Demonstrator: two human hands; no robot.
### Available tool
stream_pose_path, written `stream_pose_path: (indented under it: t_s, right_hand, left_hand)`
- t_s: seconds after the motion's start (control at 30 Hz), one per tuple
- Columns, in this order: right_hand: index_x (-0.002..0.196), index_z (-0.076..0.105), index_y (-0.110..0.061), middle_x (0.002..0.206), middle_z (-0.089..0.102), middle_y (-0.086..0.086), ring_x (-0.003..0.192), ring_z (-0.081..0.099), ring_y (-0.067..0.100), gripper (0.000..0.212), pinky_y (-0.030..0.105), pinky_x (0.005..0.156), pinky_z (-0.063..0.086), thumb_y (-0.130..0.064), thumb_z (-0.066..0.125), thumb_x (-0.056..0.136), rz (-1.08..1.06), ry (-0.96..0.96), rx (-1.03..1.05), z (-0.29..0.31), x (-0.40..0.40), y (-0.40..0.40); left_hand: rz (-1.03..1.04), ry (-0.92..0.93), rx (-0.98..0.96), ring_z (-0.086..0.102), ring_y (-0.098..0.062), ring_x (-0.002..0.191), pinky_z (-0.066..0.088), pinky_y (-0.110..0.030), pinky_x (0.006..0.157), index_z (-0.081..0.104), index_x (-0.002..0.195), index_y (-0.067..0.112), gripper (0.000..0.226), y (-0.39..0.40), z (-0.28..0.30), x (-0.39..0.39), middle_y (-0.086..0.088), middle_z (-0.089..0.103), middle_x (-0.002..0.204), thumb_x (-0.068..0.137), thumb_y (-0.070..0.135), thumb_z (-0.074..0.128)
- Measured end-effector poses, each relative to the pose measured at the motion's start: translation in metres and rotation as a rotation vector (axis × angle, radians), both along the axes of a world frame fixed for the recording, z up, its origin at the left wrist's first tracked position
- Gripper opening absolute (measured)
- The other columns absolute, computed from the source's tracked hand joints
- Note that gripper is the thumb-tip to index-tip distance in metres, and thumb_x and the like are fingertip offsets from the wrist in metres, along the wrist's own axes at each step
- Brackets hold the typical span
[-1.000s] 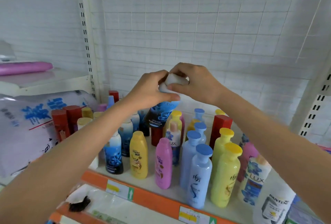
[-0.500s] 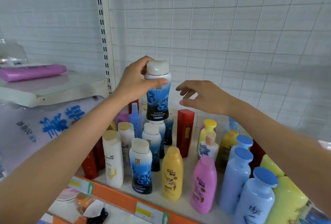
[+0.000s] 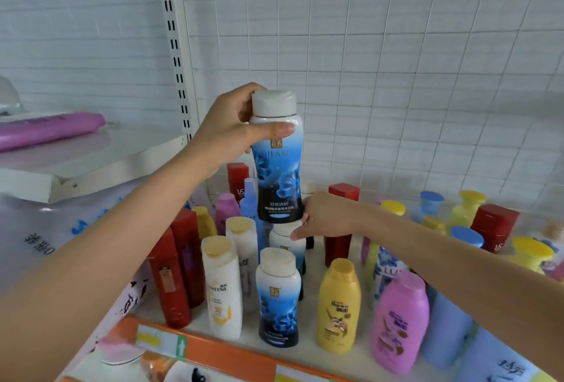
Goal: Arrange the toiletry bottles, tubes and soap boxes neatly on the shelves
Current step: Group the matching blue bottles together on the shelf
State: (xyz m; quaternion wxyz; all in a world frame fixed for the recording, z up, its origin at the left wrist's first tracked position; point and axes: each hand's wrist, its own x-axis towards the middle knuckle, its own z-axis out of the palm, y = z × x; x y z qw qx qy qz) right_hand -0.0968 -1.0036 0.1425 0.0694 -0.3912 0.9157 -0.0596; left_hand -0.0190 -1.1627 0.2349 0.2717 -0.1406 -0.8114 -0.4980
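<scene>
— At the near edge of the shelf (image 3: 308, 348), what stands there?

— A blue-and-white bottle (image 3: 278, 299) upright at the front, a white Pantene bottle (image 3: 224, 290) just to its left, a yellow bottle (image 3: 338, 305) and a pink one (image 3: 399, 320) to its right. None of those has shifted from half a second ago.

— And the hands?

— The left hand (image 3: 227, 134) grips the raised blue bottle (image 3: 277, 156) near its white cap, thumb across the front, fingers curled round the back. It held the bottle the same way before. The bottle is upright in the air above the middle row.

— The right one?

— That is what has changed. It hovered open beside the raised bottle; the right hand (image 3: 325, 217) has dropped, and its fingers now touch the bottle's dark base and the white cap of a second blue bottle (image 3: 287, 244) standing beneath. Whether they pinch anything I cannot tell.

— Farther back?

— Red bottles (image 3: 343, 223) and blue- and yellow-capped ones by the tiled wall (image 3: 396, 76).
</scene>
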Motion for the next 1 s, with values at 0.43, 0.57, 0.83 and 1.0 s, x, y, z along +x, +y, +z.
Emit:
stream_pose_path:
  t_s: [0.43, 0.57, 0.83, 1.0]
  right_hand:
    - [0.1, 0.059, 0.001, 0.102, 0.064, 0.013, 0.083, 0.055, 0.016, 0.021, 0.028, 0.077, 0.046, -0.016, 0.056, 0.087, -0.047, 0.16, -0.095, -0.011, -0.008, -0.009]
    - [0.114, 0.057, -0.004, 0.112, 0.063, 0.011, 0.102, 0.06, 0.025, 0.028, 0.038, 0.091, 0.048, -0.017, 0.055, 0.089, -0.029, 0.107, -0.046, -0.006, -0.01, -0.01]
    - [0.1, 0.063, -0.018, 0.091, 0.065, -0.004, 0.078, 0.05, 0.005, 0.017, 0.02, 0.075, 0.036, -0.011, 0.055, 0.087, 0.008, 0.099, -0.065, 0.022, -0.015, 0.022]
    - [0.124, 0.056, -0.015, 0.114, 0.064, 0.005, 0.1, 0.058, 0.013, 0.033, 0.021, 0.087, 0.044, -0.017, 0.053, 0.091, 0.014, 0.133, -0.054, 0.029, -0.014, 0.049]
  left_hand:
    - [-0.117, -0.033, -0.059, 0.057, 0.005, 0.064, 0.04, -0.007, 0.047, 0.059, 0.095, 0.009, 0.035, -0.006, -0.02, -0.004, 0.007, 0.061, 0.077, 0.067, 0.015, 0.08]
    - [-0.108, -0.05, -0.106, 0.06, 0.001, 0.072, 0.048, -0.012, 0.057, 0.06, 0.092, 0.009, 0.035, -0.003, -0.027, -0.007, 0.004, 0.064, 0.082, 0.065, 0.019, 0.081]
    - [-0.096, -0.245, -0.538, 0.058, -0.006, 0.066, 0.044, -0.028, 0.065, 0.061, 0.079, 0.026, 0.032, 0.002, -0.051, -0.014, 0.009, 0.066, 0.074, 0.06, 0.037, 0.084]
    - [-0.028, -0.356, -0.926, 0.046, -0.008, 0.055, 0.034, -0.023, 0.055, 0.059, 0.078, 0.022, 0.034, 0.012, -0.066, -0.017, 0.006, 0.057, 0.062, 0.064, 0.046, 0.079]
